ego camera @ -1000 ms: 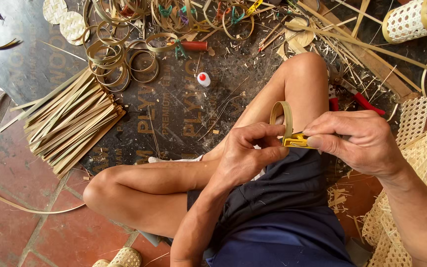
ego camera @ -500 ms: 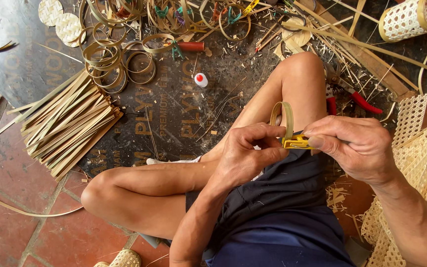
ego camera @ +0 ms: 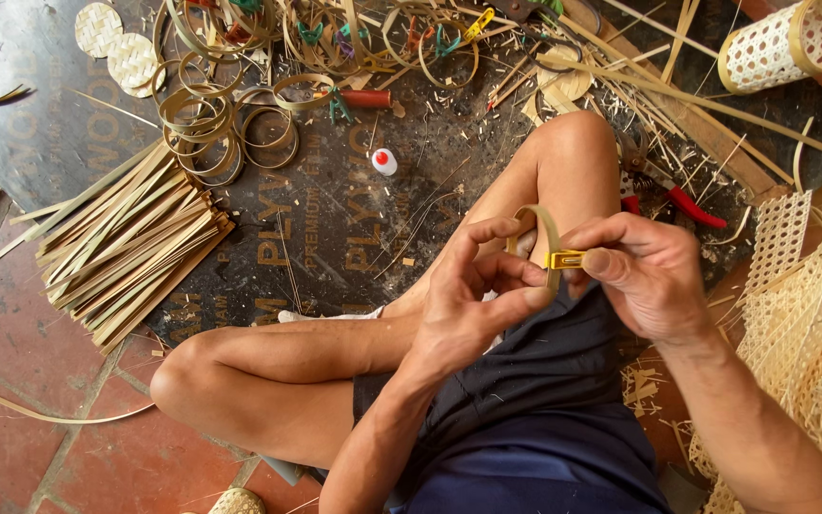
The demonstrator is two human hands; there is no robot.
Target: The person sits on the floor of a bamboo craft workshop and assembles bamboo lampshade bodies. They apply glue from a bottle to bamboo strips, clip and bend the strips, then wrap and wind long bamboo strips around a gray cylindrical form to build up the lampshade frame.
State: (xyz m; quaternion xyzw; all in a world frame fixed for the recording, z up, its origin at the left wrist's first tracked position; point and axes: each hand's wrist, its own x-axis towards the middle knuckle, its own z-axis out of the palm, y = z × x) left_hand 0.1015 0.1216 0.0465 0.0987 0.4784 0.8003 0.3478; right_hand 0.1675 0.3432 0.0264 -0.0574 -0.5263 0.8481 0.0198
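- While we sit cross-legged on the floor [ego camera: 40, 447], a pile of bamboo strips [ego camera: 126, 249] lies left of our knees.
- Our left hand [ego camera: 473, 305] and right hand [ego camera: 647, 274] meet, pinching a bamboo ring [ego camera: 546, 231].
- Our right fingertips press its yellow clip [ego camera: 564, 259] above our lap.

A dark, flat rectangular plywood board [ego camera: 354, 181] lies on the floor under the person's legs and serves as the work surface. It is printed across its face with rows of faded golden-tan lettering. A small white round bottle with a red cap [ego camera: 384, 162], possibly a glue container, stands upright near the board's middle.
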